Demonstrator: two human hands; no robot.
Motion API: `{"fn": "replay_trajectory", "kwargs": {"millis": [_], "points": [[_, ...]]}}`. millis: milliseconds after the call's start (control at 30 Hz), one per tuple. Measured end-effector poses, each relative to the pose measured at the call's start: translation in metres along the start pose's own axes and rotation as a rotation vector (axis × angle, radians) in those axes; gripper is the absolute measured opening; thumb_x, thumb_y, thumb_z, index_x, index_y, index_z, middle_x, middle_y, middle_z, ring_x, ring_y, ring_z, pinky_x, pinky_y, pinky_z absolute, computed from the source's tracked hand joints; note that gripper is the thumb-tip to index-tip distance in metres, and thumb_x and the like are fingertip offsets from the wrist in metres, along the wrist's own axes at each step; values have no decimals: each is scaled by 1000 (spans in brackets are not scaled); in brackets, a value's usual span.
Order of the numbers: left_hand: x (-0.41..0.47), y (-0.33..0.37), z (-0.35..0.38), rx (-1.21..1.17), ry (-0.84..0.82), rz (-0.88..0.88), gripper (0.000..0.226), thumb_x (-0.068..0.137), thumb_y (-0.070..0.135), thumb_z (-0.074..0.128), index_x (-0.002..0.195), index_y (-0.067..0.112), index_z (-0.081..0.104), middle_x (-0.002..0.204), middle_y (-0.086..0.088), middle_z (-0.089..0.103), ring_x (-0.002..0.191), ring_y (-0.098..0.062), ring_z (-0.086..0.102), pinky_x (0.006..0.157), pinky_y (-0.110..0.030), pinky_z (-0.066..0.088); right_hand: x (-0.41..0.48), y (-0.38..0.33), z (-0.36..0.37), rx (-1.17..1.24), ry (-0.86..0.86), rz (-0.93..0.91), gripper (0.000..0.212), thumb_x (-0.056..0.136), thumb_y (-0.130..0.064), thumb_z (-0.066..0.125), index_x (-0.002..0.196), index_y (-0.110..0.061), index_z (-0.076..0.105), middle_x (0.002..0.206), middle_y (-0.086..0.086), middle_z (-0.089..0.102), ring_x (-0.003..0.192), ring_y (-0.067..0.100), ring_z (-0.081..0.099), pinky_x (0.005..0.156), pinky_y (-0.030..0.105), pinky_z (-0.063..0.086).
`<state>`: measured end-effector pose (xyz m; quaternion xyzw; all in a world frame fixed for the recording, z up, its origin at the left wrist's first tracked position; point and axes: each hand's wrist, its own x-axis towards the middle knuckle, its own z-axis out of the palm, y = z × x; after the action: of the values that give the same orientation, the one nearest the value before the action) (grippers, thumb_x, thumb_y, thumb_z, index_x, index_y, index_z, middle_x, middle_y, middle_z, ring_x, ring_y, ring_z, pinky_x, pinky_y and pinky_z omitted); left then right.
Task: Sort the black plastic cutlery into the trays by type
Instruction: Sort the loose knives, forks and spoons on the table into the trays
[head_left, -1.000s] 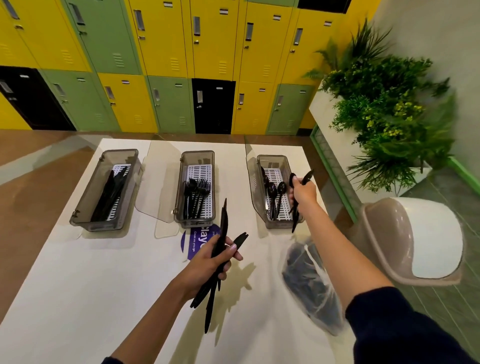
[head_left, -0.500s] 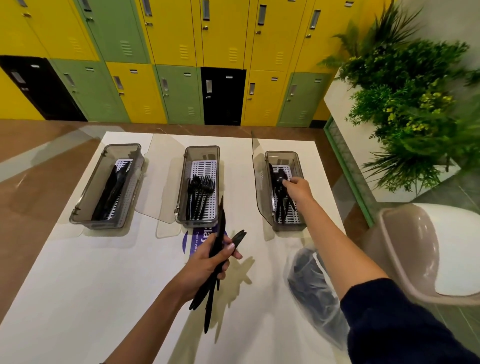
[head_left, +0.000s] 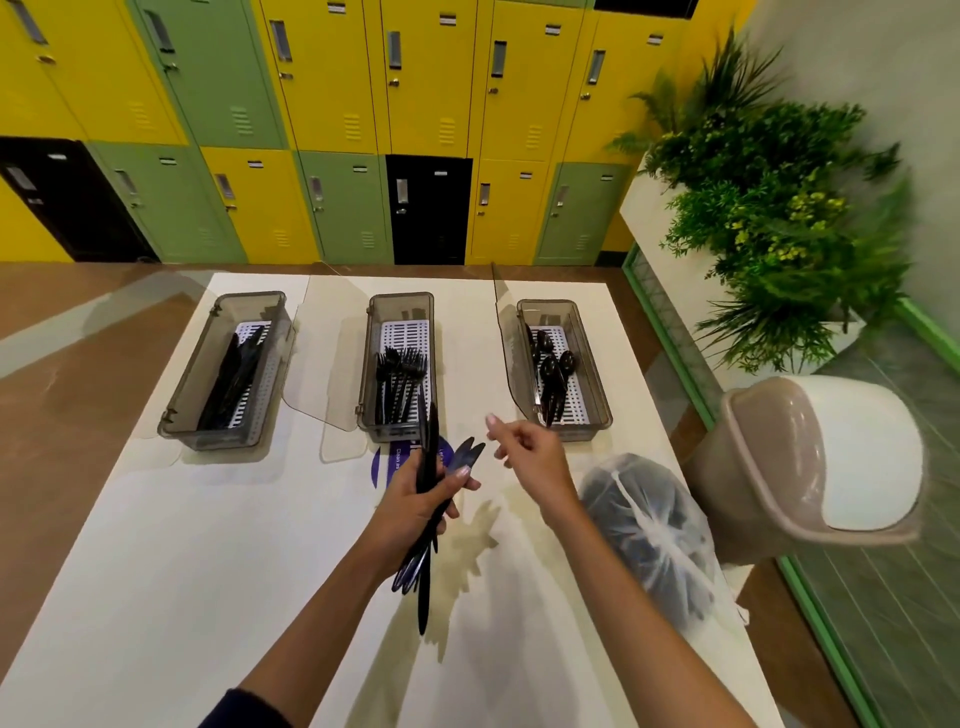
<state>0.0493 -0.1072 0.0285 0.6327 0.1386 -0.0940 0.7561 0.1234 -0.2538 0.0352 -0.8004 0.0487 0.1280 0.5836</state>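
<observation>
Knives (head_left: 234, 374) lay in the left tray (head_left: 205, 358), forks (head_left: 400, 376) in the middle tray (head_left: 400, 306), and spoons (head_left: 551, 366) in the right tray (head_left: 592, 364). At centre our left hand (head_left: 410, 501) gripped a cutlery bundle (head_left: 428, 457). Our right hand (head_left: 532, 460) hovered empty, fingers (head_left: 496, 423) loosely spread. The bag (head_left: 649, 530), lower right, looked full, so much remained, we judged.

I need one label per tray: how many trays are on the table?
3: left tray with knives, middle tray with forks, right tray with spoons, in a row.

A staff or school locker room – yellow and green lockers (head_left: 322, 78); planter greenery (head_left: 769, 208).
</observation>
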Motion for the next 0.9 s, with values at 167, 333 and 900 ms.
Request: {"fn": "replay_trajectory", "kwargs": {"millis": [167, 333, 900], "points": [[-18, 0, -7, 35, -3, 25, 26, 90, 20, 63, 113, 12, 55, 84, -3, 72, 58, -12, 54, 46, -23, 41, -27, 5, 18, 20, -277, 104, 40, 88, -42, 61, 92, -5, 73, 76, -1, 68, 69, 6, 59, 69, 23, 42], [-35, -1, -18, 69, -15, 23, 33, 94, 26, 56, 117, 3, 50, 92, -12, 72, 60, -14, 59, 48, -24, 45, -32, -4, 30, 104, -269, 136, 26, 94, -30, 55, 89, -8, 67, 84, 6, 67, 81, 15, 62, 75, 27, 44], [-71, 1, -56, 85, -83, -19, 17, 96, 29, 53, 96, 13, 49, 69, 0, 55, 50, -7, 35, 44, -19, 29, -61, -32, 73, 57, -374, 25, 24, 85, -33, 69, 93, -10, 63, 79, -2, 62, 51, -5, 54, 47, 10, 39]]}}
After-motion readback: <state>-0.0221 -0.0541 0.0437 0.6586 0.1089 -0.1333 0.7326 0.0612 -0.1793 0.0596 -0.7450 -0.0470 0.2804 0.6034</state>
